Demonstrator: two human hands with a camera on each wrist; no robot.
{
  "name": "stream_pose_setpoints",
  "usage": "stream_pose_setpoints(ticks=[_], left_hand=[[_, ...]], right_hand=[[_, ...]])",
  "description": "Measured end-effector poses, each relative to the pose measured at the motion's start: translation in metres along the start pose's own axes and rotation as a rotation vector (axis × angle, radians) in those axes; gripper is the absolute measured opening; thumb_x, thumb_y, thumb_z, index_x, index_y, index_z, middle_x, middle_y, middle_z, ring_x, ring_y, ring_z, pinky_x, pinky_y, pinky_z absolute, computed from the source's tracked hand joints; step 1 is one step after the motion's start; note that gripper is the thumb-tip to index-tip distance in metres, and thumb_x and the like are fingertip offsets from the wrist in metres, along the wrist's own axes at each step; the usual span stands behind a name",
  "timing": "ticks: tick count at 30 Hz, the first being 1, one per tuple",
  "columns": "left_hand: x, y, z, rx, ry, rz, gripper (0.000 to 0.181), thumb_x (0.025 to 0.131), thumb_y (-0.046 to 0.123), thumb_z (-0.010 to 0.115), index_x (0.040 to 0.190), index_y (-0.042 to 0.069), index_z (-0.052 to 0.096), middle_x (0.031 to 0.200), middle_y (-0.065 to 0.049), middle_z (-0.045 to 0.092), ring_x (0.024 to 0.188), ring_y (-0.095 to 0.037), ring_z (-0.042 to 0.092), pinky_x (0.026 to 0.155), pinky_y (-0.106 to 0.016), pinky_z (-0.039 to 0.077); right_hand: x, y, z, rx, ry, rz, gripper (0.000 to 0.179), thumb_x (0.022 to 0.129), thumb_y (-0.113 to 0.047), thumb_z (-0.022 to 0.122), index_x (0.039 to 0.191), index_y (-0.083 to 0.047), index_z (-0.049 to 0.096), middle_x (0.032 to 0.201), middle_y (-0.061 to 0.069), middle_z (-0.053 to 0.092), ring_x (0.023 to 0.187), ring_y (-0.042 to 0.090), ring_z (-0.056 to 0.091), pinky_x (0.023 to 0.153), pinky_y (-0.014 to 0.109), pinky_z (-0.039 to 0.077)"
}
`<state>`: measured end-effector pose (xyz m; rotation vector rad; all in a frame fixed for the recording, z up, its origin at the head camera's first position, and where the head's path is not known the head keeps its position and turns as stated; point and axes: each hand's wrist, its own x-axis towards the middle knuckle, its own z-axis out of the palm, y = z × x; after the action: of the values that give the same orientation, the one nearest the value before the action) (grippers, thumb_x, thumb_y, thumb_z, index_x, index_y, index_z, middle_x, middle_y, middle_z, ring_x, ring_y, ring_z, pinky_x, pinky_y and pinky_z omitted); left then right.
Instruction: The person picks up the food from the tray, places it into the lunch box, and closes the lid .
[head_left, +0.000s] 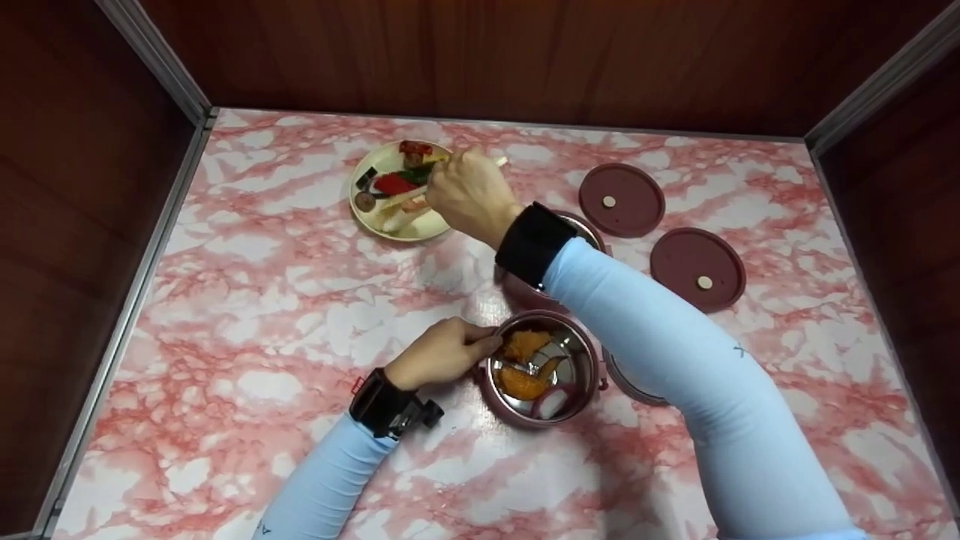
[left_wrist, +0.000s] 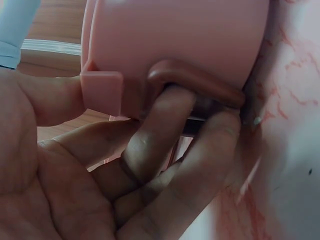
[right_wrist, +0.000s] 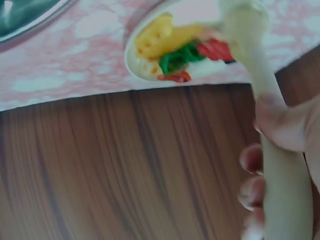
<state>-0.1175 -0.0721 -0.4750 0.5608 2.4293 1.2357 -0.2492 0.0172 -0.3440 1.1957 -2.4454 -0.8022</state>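
My left hand [head_left: 442, 352] grips a dusty-pink round lunch-box bowl [head_left: 501, 411]. Its fingers hook through the looped side handle [left_wrist: 200, 85], and the thumb lies at the rim. Orange food pieces [head_left: 521, 384] and a pale oval piece [head_left: 553, 403] lie inside the steel interior. Over the cream plate [head_left: 357, 202], my right hand [head_left: 472, 187] holds a beige spoon-like utensil [right_wrist: 285, 185] by its thick handle, thumb along it. The utensil's blurred rounded end overlaps the plate, which carries toy-like food: a red piece [head_left: 391, 184], green leaves [right_wrist: 177, 59] and a yellow waffle-like piece [right_wrist: 152, 37].
A second pink bowl [head_left: 519, 291] stands behind the first, partly under my right wrist. Another round container [head_left: 626, 382] is mostly hidden by the sleeve. Two maroon lids [head_left: 634, 199] [head_left: 686, 259] lie at right. Wooden panels [head_left: 480, 60] enclose the marbled table.
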Motion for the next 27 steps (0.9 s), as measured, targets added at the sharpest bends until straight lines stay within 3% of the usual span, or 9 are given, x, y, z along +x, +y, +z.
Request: stream_pose_setpoints(ticks=[4, 9, 15, 18, 23, 27], left_hand=[[-0.002, 0.001, 0.001, -0.029, -0.01, -0.023, 0.032, 0.102, 0.036, 0.055, 0.122, 0.018, 0.072, 0.056, 0.01, 0.044, 0.053, -0.009, 0.043, 0.055, -0.03, 0.041], [-0.001, 0.0, 0.002, -0.023, -0.013, -0.036, 0.031, 0.102, 0.035, 0.055, 0.116, 0.017, 0.075, 0.054, 0.01, 0.041, 0.049, -0.008, 0.04, 0.051, -0.029, 0.039], [0.001, -0.001, 0.005, 0.015, -0.004, -0.026, 0.032, 0.101, 0.037, 0.055, 0.105, 0.016, 0.078, 0.055, 0.011, 0.042, 0.052, -0.007, 0.045, 0.054, -0.028, 0.04], [0.002, -0.001, 0.005, 0.003, -0.012, -0.033, 0.031, 0.101, 0.037, 0.056, 0.112, 0.017, 0.077, 0.053, 0.011, 0.042, 0.049, -0.007, 0.045, 0.052, -0.029, 0.041], [0.002, 0.0, 0.003, -0.012, -0.024, -0.046, 0.033, 0.101, 0.037, 0.055, 0.11, 0.014, 0.077, 0.052, 0.01, 0.043, 0.044, -0.007, 0.047, 0.05, -0.029, 0.044], [0.001, 0.0, -0.001, -0.017, -0.017, -0.04, 0.033, 0.102, 0.036, 0.055, 0.105, 0.012, 0.078, 0.053, 0.009, 0.044, 0.044, -0.007, 0.046, 0.05, -0.029, 0.043]], right_hand=[[-0.006, 0.015, -0.008, 0.123, -0.135, 0.029, 0.029, 0.094, -0.007, 0.049, 0.066, -0.016, 0.054, 0.066, -0.001, 0.051, 0.056, 0.016, 0.046, 0.051, 0.033, 0.04], [-0.014, 0.035, -0.001, 0.25, -0.253, 0.122, 0.015, 0.087, -0.01, 0.053, 0.072, -0.013, 0.055, 0.07, 0.003, 0.052, 0.062, 0.021, 0.049, 0.059, 0.038, 0.048], [-0.028, 0.047, 0.029, 0.411, -0.298, 0.189, 0.013, 0.09, -0.021, 0.057, 0.088, -0.01, 0.065, 0.078, 0.007, 0.058, 0.07, 0.027, 0.055, 0.068, 0.045, 0.05], [-0.038, 0.053, 0.038, 0.491, -0.309, 0.248, 0.017, 0.092, -0.029, 0.061, 0.095, -0.014, 0.069, 0.079, 0.006, 0.06, 0.071, 0.028, 0.055, 0.069, 0.048, 0.05], [-0.059, 0.069, 0.037, 0.6, -0.327, 0.342, 0.014, 0.092, -0.033, 0.063, 0.098, -0.024, 0.073, 0.083, 0.005, 0.063, 0.074, 0.029, 0.057, 0.065, 0.051, 0.05], [-0.085, 0.082, 0.024, 0.63, -0.338, 0.396, 0.016, 0.094, -0.035, 0.062, 0.102, -0.027, 0.073, 0.083, 0.003, 0.064, 0.072, 0.026, 0.055, 0.056, 0.045, 0.046]])
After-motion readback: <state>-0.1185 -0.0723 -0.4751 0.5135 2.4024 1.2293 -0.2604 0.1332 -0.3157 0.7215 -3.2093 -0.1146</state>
